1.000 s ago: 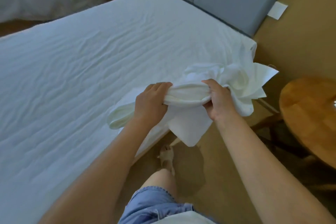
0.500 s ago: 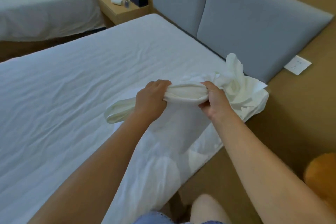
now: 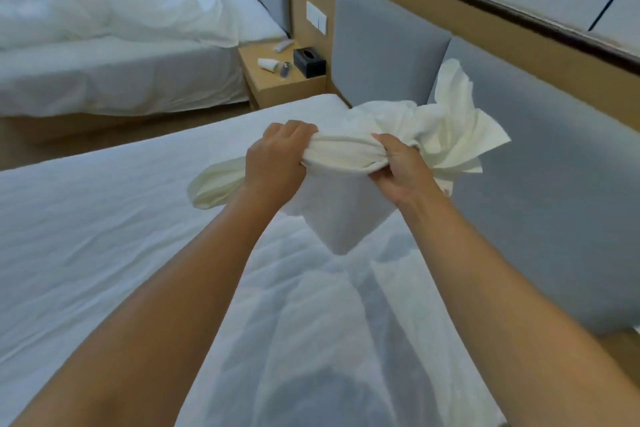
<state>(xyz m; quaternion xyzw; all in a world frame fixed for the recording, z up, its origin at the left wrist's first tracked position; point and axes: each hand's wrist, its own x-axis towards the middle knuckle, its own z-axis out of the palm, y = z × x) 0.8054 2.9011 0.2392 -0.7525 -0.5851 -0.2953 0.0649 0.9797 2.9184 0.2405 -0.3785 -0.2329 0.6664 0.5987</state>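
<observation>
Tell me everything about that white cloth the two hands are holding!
The white cloth looks soft, thin and creamy, like cotton bedding. It is gathered into a wrinkled bunch between the left hand and the right hand, which both grip it. A rounded fold sticks out past the left hand, a flat flap hangs down in the middle, and crumpled corners fan out past the right hand. It is held above the bed, in front of the grey headboard.

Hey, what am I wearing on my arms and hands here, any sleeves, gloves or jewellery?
The left grip and right grip are bare hands: no gloves, no rings that show, no watch or band at either wrist. The left forearm and right forearm are bare too, no sleeve in view.
</observation>
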